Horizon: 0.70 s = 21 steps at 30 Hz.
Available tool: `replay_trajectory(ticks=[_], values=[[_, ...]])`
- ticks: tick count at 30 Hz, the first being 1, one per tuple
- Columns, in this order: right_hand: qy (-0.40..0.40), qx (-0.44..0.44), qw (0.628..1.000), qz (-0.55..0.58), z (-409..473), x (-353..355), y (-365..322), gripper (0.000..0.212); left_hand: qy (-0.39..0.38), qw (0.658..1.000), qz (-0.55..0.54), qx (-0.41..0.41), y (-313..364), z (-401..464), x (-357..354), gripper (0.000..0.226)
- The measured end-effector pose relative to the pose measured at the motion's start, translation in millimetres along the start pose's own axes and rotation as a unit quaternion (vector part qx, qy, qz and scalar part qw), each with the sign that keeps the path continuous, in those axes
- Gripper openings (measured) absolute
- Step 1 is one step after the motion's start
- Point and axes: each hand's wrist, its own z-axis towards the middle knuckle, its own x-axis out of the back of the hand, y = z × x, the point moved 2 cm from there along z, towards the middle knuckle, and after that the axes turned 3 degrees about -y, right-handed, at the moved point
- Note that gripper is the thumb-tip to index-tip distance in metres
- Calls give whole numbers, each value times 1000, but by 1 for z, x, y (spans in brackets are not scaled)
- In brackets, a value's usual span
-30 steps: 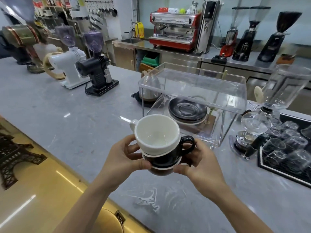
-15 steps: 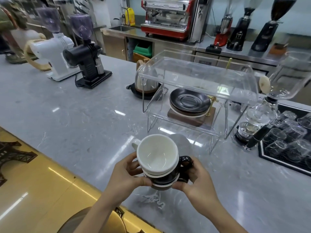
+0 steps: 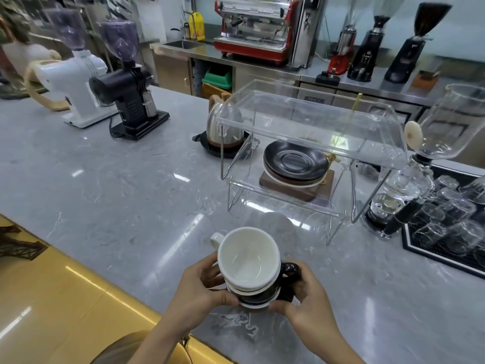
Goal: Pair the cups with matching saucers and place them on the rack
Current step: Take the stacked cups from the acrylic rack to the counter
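Note:
A stack of nested cups is held low over the grey counter near its front edge: a white cup (image 3: 248, 256) on top, a black cup (image 3: 284, 287) beneath it with its handle to the right. My left hand (image 3: 202, 287) grips the stack's left side and my right hand (image 3: 305, 298) grips the right side by the black handle. Behind them stands a clear acrylic two-tier rack (image 3: 309, 119). On its lower shelf lies a pile of saucers (image 3: 295, 162), black on top with a white one underneath.
A kettle (image 3: 223, 127) on its base stands left of the rack. A glass siphon brewer (image 3: 409, 185) and a black tray of glass cups (image 3: 451, 216) sit to the right. Black and white grinders (image 3: 110, 93) are at the far left. A gold ledge (image 3: 65, 298) borders the counter front.
Both hands have lowered the cup stack toward the counter and nearer to me. The view has tilted down, so the rack sits higher and farther off.

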Motion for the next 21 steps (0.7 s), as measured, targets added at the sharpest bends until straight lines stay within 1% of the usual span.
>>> replay_trajectory(ticks=[6, 9, 12, 17, 21], values=[[-1, 2, 1000, -16, 3, 0, 10, 77, -3, 1000, -2, 17, -6, 0, -1, 91], [1, 3, 1000, -24, 3, 0, 15, 80, 1, 1000, 6, 17, -8, 2, -1, 87], [4, 5, 999, -32, 5, 0, 16, 83, 2, 1000, 9, 15, -10, 4, 0, 88], [-2, 1, 999, -35, 5, -1, 17, 82, -6, 1000, 3, 12, -12, 5, 1, 90], [-2, -3, 999, -37, 5, -1, 19, 83, -9, 1000, 11, 17, -13, 5, 2, 87]])
